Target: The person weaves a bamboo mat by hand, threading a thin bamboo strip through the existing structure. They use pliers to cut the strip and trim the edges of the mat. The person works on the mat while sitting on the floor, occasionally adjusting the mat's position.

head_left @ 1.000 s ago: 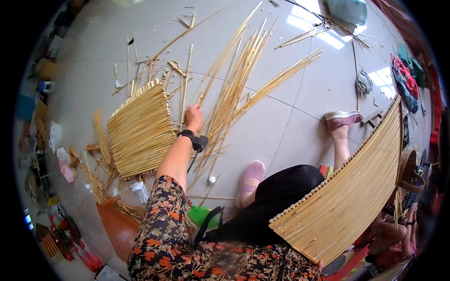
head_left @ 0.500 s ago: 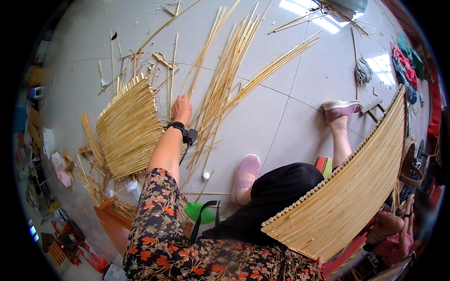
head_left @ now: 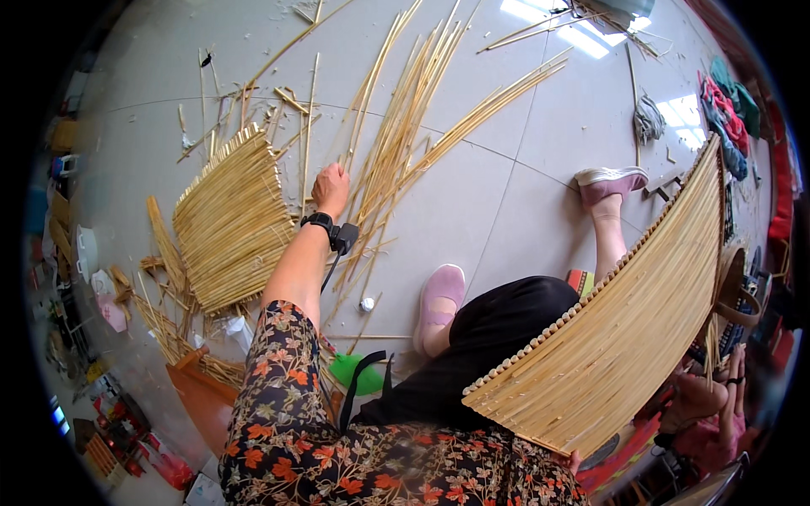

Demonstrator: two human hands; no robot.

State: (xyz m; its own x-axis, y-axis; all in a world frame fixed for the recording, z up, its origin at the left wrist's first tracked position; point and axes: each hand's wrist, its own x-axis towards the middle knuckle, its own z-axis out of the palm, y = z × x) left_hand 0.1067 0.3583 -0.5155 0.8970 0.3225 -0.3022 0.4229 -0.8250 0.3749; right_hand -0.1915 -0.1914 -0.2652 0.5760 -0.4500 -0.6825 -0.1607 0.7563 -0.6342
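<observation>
My left hand (head_left: 331,190) is low over the floor with its fingers curled together, beside loose straw-coloured reed stalks (head_left: 409,126). Thin stalks run close to its fingertips, but what lies inside the fingers is hidden. A bound reed panel (head_left: 607,329) slants across my lap, its row of cut ends along the upper left edge. Only the fingertips of my right hand (head_left: 575,462) show, closed round the panel's lower edge; the rest is behind it. Left of my left forearm, a smaller reed panel (head_left: 236,223) lies on the floor.
A green fan-shaped piece (head_left: 354,374) and a small white ball (head_left: 366,304) lie near my left sleeve. Beyond the panel stands a brown wooden loop handle (head_left: 738,295). Another person's hands (head_left: 732,379) show at lower right. Cloths (head_left: 734,101) lie at far right.
The whole view has shifted slightly, so floor things sit a little higher and further left. My left hand has turned slightly, its fingers more curled. My right fingertips stay at the panel's edge.
</observation>
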